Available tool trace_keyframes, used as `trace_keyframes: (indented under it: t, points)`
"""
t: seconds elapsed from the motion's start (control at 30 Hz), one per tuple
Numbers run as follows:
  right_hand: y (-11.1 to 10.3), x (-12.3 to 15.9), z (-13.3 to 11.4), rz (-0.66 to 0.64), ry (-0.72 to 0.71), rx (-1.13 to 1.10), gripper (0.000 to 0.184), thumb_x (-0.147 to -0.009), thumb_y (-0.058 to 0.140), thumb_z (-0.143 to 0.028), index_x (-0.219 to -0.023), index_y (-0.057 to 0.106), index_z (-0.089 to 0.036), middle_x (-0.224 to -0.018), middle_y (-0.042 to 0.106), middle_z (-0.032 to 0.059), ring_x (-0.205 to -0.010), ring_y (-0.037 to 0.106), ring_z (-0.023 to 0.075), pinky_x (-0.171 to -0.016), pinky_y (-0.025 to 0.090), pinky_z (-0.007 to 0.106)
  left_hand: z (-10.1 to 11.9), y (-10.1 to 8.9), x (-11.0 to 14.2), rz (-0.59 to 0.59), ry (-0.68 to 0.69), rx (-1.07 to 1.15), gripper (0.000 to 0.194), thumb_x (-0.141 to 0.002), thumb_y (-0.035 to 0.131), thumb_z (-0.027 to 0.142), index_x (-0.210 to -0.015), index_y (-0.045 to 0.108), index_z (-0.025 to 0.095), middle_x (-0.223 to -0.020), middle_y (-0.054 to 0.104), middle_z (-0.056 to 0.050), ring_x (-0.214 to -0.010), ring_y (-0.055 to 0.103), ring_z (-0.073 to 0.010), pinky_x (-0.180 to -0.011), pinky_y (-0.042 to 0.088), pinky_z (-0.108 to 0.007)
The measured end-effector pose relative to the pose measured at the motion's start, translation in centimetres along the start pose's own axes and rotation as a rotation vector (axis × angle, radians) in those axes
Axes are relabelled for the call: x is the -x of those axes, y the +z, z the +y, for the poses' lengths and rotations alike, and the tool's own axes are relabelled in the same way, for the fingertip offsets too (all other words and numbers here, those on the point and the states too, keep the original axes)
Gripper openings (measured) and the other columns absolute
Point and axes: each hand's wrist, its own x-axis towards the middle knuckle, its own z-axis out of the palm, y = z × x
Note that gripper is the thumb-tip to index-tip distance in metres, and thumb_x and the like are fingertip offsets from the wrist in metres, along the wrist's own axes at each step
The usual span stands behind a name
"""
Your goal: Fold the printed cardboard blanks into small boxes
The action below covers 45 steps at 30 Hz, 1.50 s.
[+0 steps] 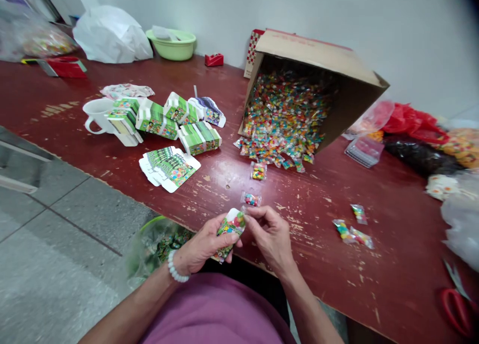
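Observation:
My left hand point(209, 242) is wrapped round a small green printed candy box point(229, 230), held tilted at the table's front edge with its white flap up. At the box's top, my right hand point(270, 234) pinches what looks like the clear wrapper of a candy packet point(240, 218), partly hidden by the fingers and the box. Just beyond lie a packet of red and blue candies point(251, 199) and a packet of yellow and green ones point(258, 171). Flat unfolded boxes point(170, 167) are fanned out to the left.
A tipped cardboard carton point(352, 92) spills many candy packets point(288, 114). Bundled green boxes point(200, 137) stand by a white mug point(98, 115). Several loose packets point(359, 213) and red-handled scissors point(454, 309) lie right. A lined bin point(144, 254) stands below the edge.

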Motion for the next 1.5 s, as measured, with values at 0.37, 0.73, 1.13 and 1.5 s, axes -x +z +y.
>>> trace_keyframes:
  t: [0.37, 0.73, 1.13, 1.5]
  points:
    - [0.9, 1.4, 0.3, -0.05, -0.052, -0.1, 0.009, -0.088, 0.065, -0.031, -0.095, 0.068, -0.025, -0.102, 0.06, 0.0045, -0.083, 0.062, 0.0166, -0.072, 0.054, 0.03, 0.2, 0.5, -0.7, 0.228, 0.011, 0.258, 0.046, -0.089, 0.052, 0.057, -0.101, 0.063, 0.013, -0.073, 0.067, -0.005, -0.048, 0.06, -0.0135, -0.044, 0.05, -0.024]
    - [1.3, 0.1, 0.2, -0.21, 0.243, -0.368, 0.034, -0.071, 0.083, -0.032, -0.1, 0.068, -0.024, -0.087, 0.063, 0.0, -0.066, 0.061, 0.013, -0.062, 0.054, 0.027, -0.1, 0.1, -0.4, 0.241, 0.187, 0.018, 0.051, -0.088, 0.059, 0.049, -0.129, 0.054, 0.019, -0.093, 0.064, -0.005, -0.065, 0.059, -0.014, -0.043, 0.05, -0.02]
    - [1.2, -0.2, -0.5, -0.369, -0.169, 0.066, 0.013, -0.091, 0.062, -0.029, -0.09, 0.072, -0.021, -0.083, 0.07, 0.0044, -0.076, 0.065, 0.0167, -0.071, 0.052, 0.028, 0.2, -0.7, -0.1, 0.201, 0.032, 0.142, 0.05, -0.093, 0.052, 0.046, -0.137, 0.047, 0.023, -0.08, 0.064, -0.002, -0.05, 0.059, -0.0131, -0.04, 0.047, -0.022]
    - [2.8, -0.6, -1.2, -0.339, 0.223, -0.289, 0.021, -0.084, 0.069, -0.035, -0.075, 0.063, -0.017, -0.078, 0.069, 0.0013, -0.045, 0.052, 0.0075, -0.046, 0.045, 0.023, -0.6, -1.1, -0.3, 0.131, 0.018, 0.161, 0.074, -0.092, 0.03, 0.07, -0.141, 0.051, 0.018, -0.071, 0.066, -0.006, -0.046, 0.059, -0.0136, -0.039, 0.045, -0.021]
